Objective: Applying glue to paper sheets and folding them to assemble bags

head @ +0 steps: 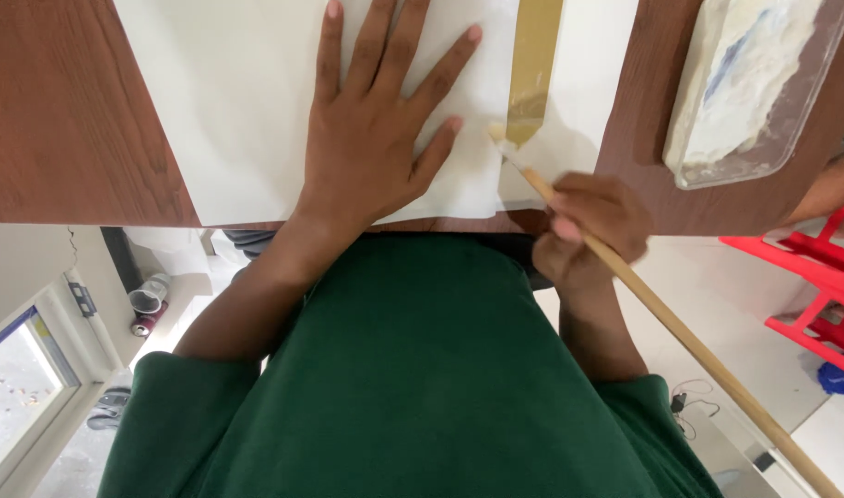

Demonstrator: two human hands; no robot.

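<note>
We press our left hand (380, 138) flat, fingers spread wide, on the white paper (247, 101) on the bench (62, 111), while our right hand (592, 226) grips a long wooden brush (657, 309). One gold stripe (532, 69) is painted beside the bristles; the rest of the sheet remains bare. A clear tray (763, 83) of whitish paint sits at the right.

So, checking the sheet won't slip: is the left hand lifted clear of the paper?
No, the left hand lies flat with spread fingers on the white paper.

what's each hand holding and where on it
The right hand grips a long wooden paintbrush on its handle close behind the bristles. The left hand holds nothing, lying flat on the white paper sheet.
</note>
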